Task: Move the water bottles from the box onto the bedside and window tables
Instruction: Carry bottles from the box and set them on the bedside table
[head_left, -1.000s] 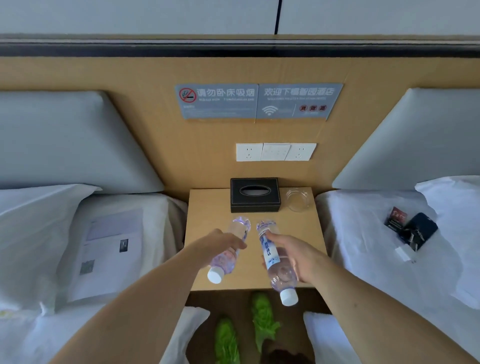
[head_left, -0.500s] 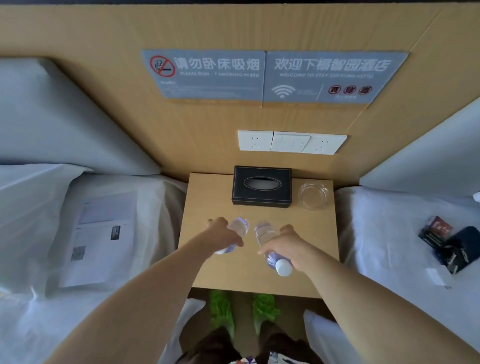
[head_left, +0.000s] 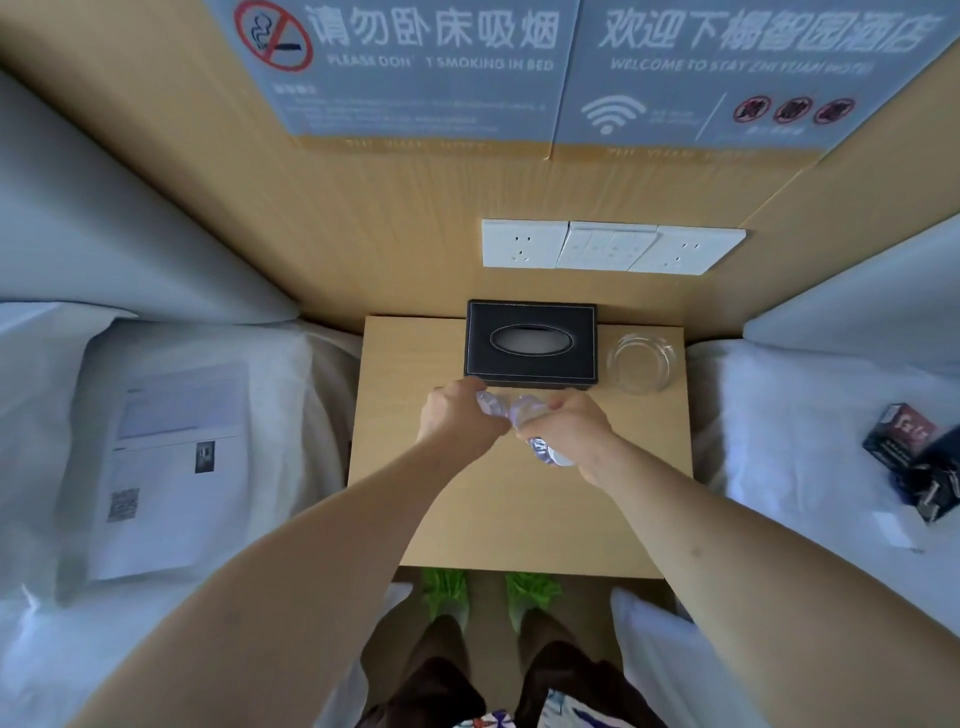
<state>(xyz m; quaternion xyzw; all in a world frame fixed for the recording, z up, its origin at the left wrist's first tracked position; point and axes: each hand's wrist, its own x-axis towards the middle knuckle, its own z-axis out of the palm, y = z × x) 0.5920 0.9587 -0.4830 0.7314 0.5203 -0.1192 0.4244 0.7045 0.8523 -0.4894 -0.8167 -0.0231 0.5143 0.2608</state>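
Over the bedside table, just at six o'clock of the tissue box, the left hand and right hand each wrap a water bottle. Both should be stood upright, clear of the glass ashtray at three o'clock.

Both forearms are bare, with no sleeves showing. At the bottom centre of the frame are dark brown trousers and bright green crinkled shoe covers.

Black tissue box beside glass ashtray, below wall sockets.
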